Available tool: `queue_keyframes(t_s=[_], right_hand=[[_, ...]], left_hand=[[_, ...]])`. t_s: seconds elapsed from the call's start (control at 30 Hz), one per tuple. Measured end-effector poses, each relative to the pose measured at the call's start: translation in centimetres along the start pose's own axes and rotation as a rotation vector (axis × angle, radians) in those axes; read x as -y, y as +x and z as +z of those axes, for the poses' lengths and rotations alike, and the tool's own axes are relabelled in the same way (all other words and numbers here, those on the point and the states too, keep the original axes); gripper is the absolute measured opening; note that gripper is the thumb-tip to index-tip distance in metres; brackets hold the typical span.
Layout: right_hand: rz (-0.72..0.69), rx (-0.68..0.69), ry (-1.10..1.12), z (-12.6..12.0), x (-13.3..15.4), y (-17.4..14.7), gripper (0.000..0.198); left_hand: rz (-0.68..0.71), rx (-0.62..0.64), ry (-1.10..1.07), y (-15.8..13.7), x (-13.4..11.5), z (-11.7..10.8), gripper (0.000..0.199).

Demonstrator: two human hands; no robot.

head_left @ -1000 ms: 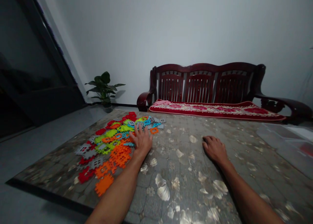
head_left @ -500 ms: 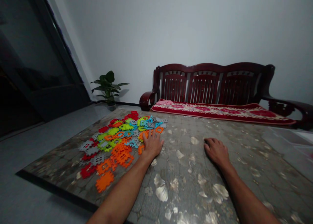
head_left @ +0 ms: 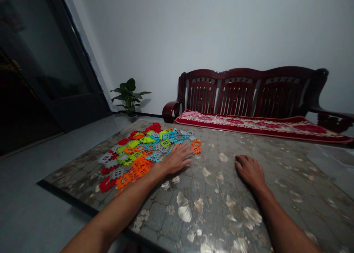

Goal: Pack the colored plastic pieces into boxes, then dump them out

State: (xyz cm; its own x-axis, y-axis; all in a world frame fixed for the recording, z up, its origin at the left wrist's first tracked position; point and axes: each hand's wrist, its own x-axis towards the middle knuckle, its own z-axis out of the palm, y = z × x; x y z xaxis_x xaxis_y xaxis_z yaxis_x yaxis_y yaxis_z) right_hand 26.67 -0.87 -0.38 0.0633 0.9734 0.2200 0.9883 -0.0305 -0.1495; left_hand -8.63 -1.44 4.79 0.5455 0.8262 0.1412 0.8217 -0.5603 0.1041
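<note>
My left hand (head_left: 178, 159) reaches palm down over the right edge of a spread of plastic interlocking pieces (head_left: 142, 161), its fingers apart. Red, grey, yellow-green, blue and orange pieces overlap one another there, many with toothed edges and window-like holes. Just past my fingertips lie orange pieces (head_left: 196, 148); whether the fingers touch them I cannot tell. My right hand (head_left: 250, 171) rests on the table farther right, away from the pieces. Its fingers are loosely bent, with the thumb a little apart, and nothing shows in it.
A table (head_left: 221, 208) with a shell-and-flower patterned cover bears everything. Clear plastic containers (head_left: 332, 161) stand at its right side. Behind it is a dark wooden bench (head_left: 229, 94) with a red floral cushion (head_left: 249, 124). A potted plant (head_left: 129, 96) stands beyond the far left corner.
My left hand has shifted right along the edge of the spread, and orange pieces there now lie farther right. My right hand stays in place on the table. The view has turned slightly left.
</note>
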Motion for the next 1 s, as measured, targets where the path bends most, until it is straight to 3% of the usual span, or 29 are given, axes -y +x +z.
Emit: queue_keyframes(t_s=[0.1, 0.2, 0.33, 0.67, 0.8, 1.0], right_hand=[[-0.008, 0.007, 0.007, -0.1, 0.0, 0.0, 0.043], [-0.006, 0.011, 0.004, -0.1, 0.1, 0.0, 0.043], [0.002, 0.005, 0.0, 0.0, 0.2, 0.0, 0.043], [-0.006, -0.013, 0.012, 0.3, 0.0, 0.0, 0.043], [-0.009, -0.013, 0.009, 0.4, 0.0, 0.1, 0.043], [-0.003, -0.003, 0.013, 0.4, 0.1, 0.1, 0.043]], left_hand=[[-0.062, -0.003, 0.076, -2.7, 4.2, -1.2, 0.045], [-0.238, -0.009, 0.136, -4.4, 8.0, -1.1, 0.048], [-0.364, 0.012, 0.113, -3.9, 9.6, 0.1, 0.05], [-0.352, 0.037, 0.071, 1.7, 6.1, 2.4, 0.053], [-0.354, 0.047, 0.038, 3.0, 3.5, 3.4, 0.056], [-0.232, 0.043, -0.031, 4.9, -0.9, 3.6, 0.049]])
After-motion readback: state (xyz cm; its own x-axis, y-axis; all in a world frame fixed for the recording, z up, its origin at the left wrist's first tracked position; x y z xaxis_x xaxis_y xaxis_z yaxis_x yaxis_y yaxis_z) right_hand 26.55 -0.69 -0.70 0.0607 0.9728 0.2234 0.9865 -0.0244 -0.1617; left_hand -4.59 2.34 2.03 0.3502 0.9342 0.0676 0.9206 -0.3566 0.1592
